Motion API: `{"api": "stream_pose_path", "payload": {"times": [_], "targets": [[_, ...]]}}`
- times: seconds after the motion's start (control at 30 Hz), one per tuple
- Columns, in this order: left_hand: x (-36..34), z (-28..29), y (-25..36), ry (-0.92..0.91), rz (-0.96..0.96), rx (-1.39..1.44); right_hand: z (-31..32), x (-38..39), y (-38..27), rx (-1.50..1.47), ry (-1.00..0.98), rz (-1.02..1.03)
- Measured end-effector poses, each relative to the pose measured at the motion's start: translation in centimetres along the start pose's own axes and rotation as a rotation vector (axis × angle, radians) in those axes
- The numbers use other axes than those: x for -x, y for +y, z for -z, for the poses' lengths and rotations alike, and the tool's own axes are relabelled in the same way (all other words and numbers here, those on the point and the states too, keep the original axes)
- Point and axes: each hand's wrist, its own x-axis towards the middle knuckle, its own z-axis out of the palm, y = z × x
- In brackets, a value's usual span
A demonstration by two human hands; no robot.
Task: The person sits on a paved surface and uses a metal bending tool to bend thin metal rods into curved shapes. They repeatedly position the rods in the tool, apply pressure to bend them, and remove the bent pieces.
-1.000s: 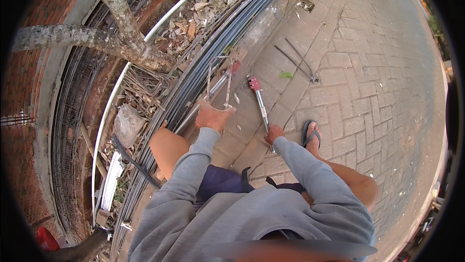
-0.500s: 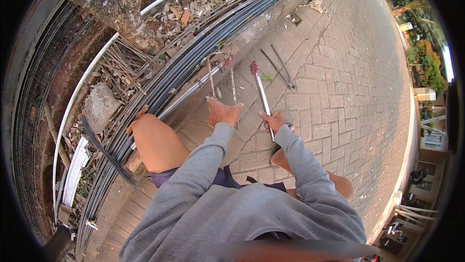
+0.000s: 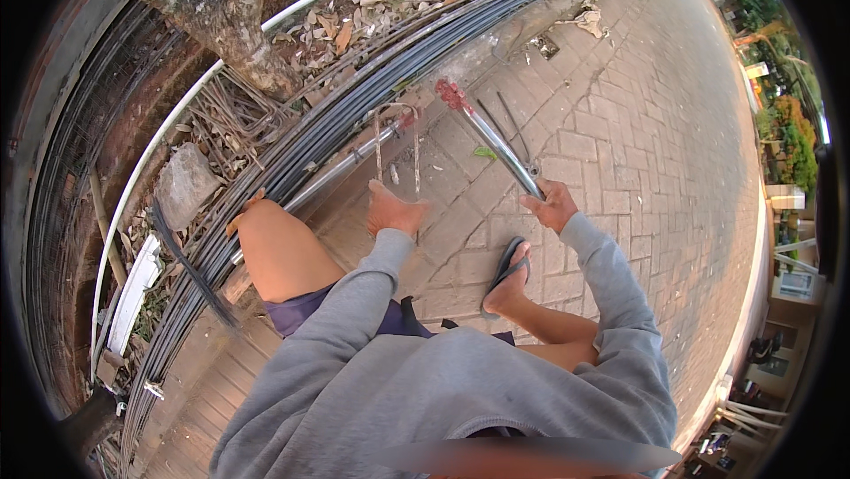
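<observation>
Moved over the last half second: your right hand (image 3: 553, 206), shifted outward and away from your left hand (image 3: 396, 213), carrying the red-headed tool (image 3: 502, 147) into a steeper slant, its head now up and to the left. Right hand: clamped around the near end of the tool's silver shaft. Left hand: closed on the lower ends of the bent rod (image 3: 379, 147), fingers underneath hidden; the U of that rod stands away from you, over the edge of the paving (image 3: 664, 125). Second metal tube (image 3: 329, 179): lying alongside the bundle of steel bars (image 3: 328, 132), its red end behind the bent rod in this view; contact between them, cannot tell. Hazards, as judged: one, a long tool held by one end may twist or dip, the cause being the head's weight far from your grip. Two, that head may knock the bent rod or the bars if swung left. Three, the shaft may snag the thin forked rod (image 3: 514, 127), which shows just behind it. Four, a slip could drop steel on your sandalled foot (image 3: 508, 289), exposed near that hand. Five, the bent rod may turn in your left hand if its hold is loose.
</observation>
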Motion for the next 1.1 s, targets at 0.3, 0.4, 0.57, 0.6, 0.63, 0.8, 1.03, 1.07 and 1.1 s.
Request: {"api": "stream_pose_path", "payload": {"times": [0.3, 0.4, 0.57, 0.6, 0.63, 0.8, 1.03, 1.07, 1.1], "targets": [[-11.9, 9.9, -5.4, 0.041, -0.406, -0.487, -0.9, 0.5, -0.2, -0.002, -0.103, -0.028], [-17.6, 12.8, -4.0, -0.103, -0.528, -0.602, -1.8, 1.3, -1.6, 0.026, -0.086, -0.056], [-21.0, 15.0, -4.0, -0.351, -0.473, -0.422, -6.3, 3.5, -3.8, -0.146, -0.082, -0.207], [-21.3, 15.3, -3.8, -0.359, -0.464, -0.406, -7.6, 3.6, -3.9, -0.128, -0.058, -0.209], [-21.3, 15.4, -3.9, -0.366, -0.464, -0.387, -8.8, 4.0, -3.9, -0.106, -0.044, -0.225], [-20.9, 15.4, -4.0, -0.301, -0.549, -0.331, -13.5, 4.6, -4.5, 0.004, 0.050, -0.242], [-19.7, 14.7, -4.8, -0.319, -0.408, -0.294, -14.4, 4.6, -8.4, 0.024, 0.063, -0.203], [-19.7, 14.8, -4.8, -0.278, -0.466, -0.323, -14.4, 4.6, -9.0, -0.031, 0.041, -0.249], [-19.7, 14.9, -4.6, -0.250, -0.521, -0.335, -14.5, 4.6, -9.6, -0.055, 0.047, -0.254]]}}
